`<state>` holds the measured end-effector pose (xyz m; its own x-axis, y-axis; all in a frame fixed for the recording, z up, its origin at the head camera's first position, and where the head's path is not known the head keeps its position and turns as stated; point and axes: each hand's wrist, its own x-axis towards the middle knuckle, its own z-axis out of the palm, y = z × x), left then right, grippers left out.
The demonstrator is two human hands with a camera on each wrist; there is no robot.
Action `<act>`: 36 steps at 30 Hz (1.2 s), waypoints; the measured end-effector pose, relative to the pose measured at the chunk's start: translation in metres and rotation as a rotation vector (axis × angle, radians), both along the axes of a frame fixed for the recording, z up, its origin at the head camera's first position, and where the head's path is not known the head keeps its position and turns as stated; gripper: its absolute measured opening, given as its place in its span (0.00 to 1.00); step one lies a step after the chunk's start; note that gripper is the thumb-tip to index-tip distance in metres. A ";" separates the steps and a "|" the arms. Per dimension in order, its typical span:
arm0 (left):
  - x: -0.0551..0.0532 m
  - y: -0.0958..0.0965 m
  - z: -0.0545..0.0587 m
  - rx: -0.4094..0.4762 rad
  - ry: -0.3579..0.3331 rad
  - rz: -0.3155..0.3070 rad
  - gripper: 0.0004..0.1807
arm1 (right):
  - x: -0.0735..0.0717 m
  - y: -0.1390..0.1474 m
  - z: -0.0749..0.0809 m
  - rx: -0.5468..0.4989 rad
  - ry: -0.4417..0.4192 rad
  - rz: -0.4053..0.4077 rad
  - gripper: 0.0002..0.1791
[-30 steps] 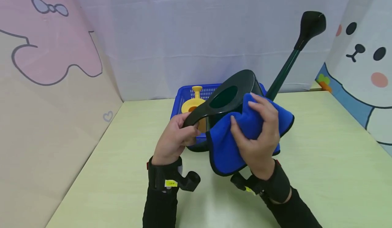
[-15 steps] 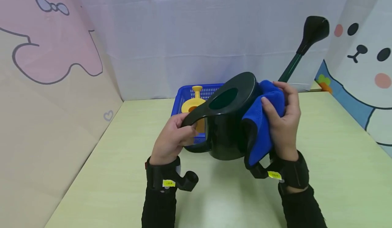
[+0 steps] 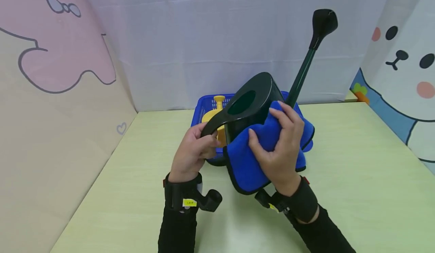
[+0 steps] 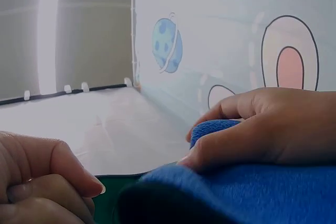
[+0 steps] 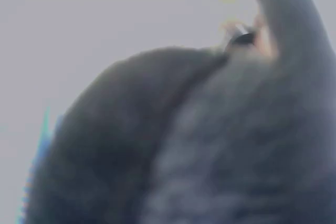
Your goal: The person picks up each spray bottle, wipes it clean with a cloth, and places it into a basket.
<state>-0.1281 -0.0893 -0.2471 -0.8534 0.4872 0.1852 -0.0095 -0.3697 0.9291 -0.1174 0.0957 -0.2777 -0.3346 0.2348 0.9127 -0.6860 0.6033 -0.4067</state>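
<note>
A dark green watering can (image 3: 259,100) is held tilted above the table, its long spout (image 3: 302,71) rising to the upper right with a black flared tip. My left hand (image 3: 193,149) grips its curved handle (image 3: 221,121). Against the can's near side, my right hand (image 3: 283,151) holds a blue cloth (image 3: 248,170) with black edging, thumb and fingers bunching it. The cloth hides much of the can's body. In the left wrist view, the right hand (image 4: 262,129) lies over the cloth (image 4: 278,192). A blurred grey shape fills most of the right wrist view.
Behind the can, a blue plastic basket (image 3: 200,107) stands at the table's back edge with a yellow knobbed item (image 3: 219,101) in it. The pale green table (image 3: 136,177) meets a white sheet behind and cartoon-printed panels on both sides.
The right hand moved the cloth to the can's right side, uncovering the body, then came back across its near side. The can and spout have swung slightly left; the left hand keeps its grip.
</note>
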 end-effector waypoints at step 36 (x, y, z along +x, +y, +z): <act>-0.001 -0.015 -0.002 0.090 0.062 -0.040 0.09 | -0.016 0.046 0.007 -0.388 -0.314 0.214 0.26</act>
